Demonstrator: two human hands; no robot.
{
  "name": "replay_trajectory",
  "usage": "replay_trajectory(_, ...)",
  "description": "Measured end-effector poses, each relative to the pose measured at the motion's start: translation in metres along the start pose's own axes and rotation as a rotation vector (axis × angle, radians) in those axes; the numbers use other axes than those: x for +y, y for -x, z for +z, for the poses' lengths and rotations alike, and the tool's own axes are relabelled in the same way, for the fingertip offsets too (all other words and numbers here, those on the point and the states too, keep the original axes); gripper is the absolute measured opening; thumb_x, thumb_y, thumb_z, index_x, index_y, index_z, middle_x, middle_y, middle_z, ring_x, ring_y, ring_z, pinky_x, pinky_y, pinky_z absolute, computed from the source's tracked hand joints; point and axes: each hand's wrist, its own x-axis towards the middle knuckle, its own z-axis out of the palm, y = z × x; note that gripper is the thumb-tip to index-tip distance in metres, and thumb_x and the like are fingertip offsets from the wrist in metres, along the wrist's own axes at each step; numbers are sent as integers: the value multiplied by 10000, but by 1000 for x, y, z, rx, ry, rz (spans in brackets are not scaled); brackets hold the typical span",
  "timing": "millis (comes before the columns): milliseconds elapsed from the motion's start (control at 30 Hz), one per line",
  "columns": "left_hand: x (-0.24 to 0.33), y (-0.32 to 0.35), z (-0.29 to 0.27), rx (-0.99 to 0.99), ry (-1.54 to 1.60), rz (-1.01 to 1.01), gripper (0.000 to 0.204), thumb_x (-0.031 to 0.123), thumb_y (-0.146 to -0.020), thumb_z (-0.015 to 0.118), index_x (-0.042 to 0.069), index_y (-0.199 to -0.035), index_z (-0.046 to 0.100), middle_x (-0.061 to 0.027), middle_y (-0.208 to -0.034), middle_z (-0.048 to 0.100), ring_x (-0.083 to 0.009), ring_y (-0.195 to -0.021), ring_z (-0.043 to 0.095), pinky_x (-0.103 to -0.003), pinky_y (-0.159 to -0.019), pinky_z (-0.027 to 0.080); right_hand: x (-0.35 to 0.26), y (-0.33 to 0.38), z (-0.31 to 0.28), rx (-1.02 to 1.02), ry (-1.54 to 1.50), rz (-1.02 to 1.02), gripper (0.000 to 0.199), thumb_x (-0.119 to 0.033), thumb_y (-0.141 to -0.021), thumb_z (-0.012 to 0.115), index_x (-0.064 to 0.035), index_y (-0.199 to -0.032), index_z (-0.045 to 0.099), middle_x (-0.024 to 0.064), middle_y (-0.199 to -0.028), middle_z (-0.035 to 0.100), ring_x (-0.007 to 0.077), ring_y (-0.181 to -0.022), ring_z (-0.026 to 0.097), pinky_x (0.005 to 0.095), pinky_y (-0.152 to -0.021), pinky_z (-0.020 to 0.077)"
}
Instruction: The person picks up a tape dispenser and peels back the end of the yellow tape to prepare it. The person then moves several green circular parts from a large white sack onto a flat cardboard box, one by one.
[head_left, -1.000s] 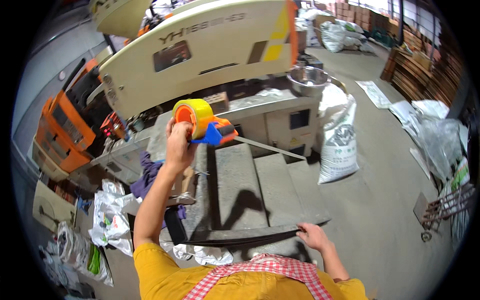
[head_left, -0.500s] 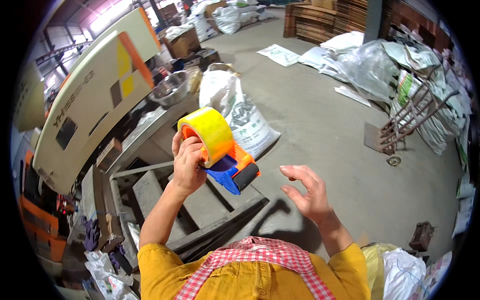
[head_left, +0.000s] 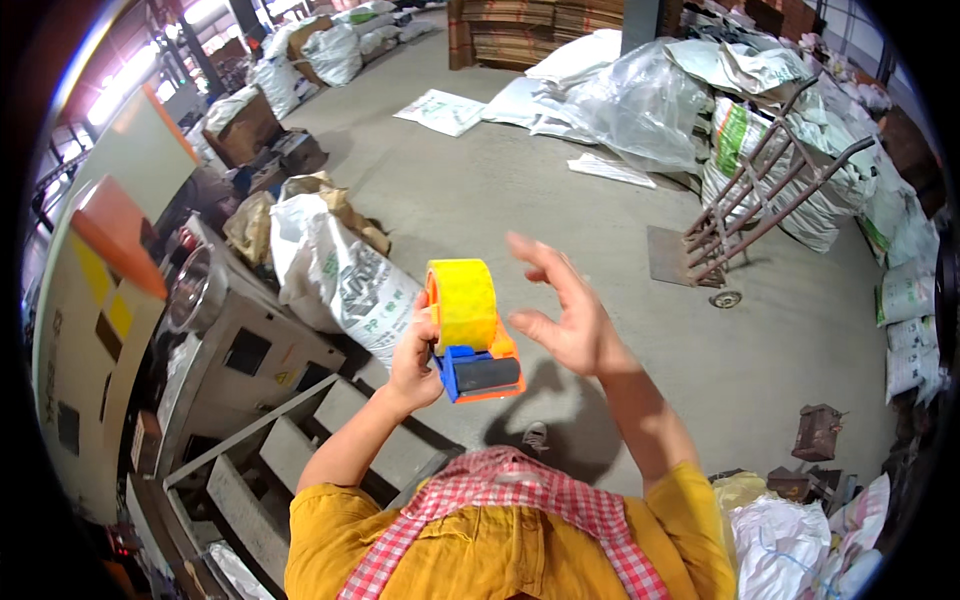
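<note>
Hands apart: left hand [head_left: 413, 366] clamped on the blue-and-orange plastic tape dispenser [head_left: 463, 376], mid-scene; empty right hand [head_left: 568, 318], fingers spread, has closed in from the right, yellow tape roll [head_left: 467, 305] seemingly within reach!

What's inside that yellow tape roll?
A sliver of orange hub shows at its left edge, beside the left hand; the yellow tape hides the rest.
</note>
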Motion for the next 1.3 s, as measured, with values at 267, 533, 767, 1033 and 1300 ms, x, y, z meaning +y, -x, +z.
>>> replay_trajectory(267, -81, -162, 32, -114, -272, 344, 326, -63, -700, 661, 83, -969, 549, -75, -1001, 618, -308, -1089, 575, -562, -1096, 235, 87, -119, -108, -377, 97, -18, 1006, -252, -680, 811, -11, -1480, 251, 173, -1497, 335, 334, -1374, 340, 407, -1124, 287)
replay_trajectory(533, -178, -294, 51, -115, -542, 473, 254, -59, -692, 653, 68, -882, 542, -66, -963, 622, -284, -1079, 597, -483, -1095, 316, 209, -241, -179, -543, 201, -281, 915, -189, -677, 764, 15, -1443, 306, 246, -1446, 371, 400, -1364, 327, 424, -1141, 273)
replay_trajectory(767, -256, -382, 25, -52, -761, 323, 266, -25, -667, 656, 67, -896, 561, -62, -1007, 620, -268, -1115, 584, -479, -1096, 335, 309, -362, -193, -585, 177, -439, 820, -167, -748, 714, 95, -1410, 307, 299, -1435, 353, 441, -1355, 324, 452, -1133, 275)
replay_trajectory(1033, -362, -455, -37, 20, -840, 173, 306, -79, -661, 630, 65, -918, 547, -68, -981, 619, -272, -1122, 579, -524, -1119, 283, 414, -477, -150, -476, 96, -463, 720, -85, -763, 704, 115, -1369, 371, 305, -1417, 378, 457, -1332, 359, 467, -1101, 321)
replay_trajectory(1300, -487, -536, -133, 145, -436, 12, 426, -150, -634, 584, 24, -1017, 524, -151, -1112, 568, -359, -1151, 521, -419, -947, 432, 502, -631, -82, -343, 163, -455, 615, -99, -731, 756, 54, -1280, 525, 251, -1337, 503, 400, -1278, 459, 443, -1055, 401)
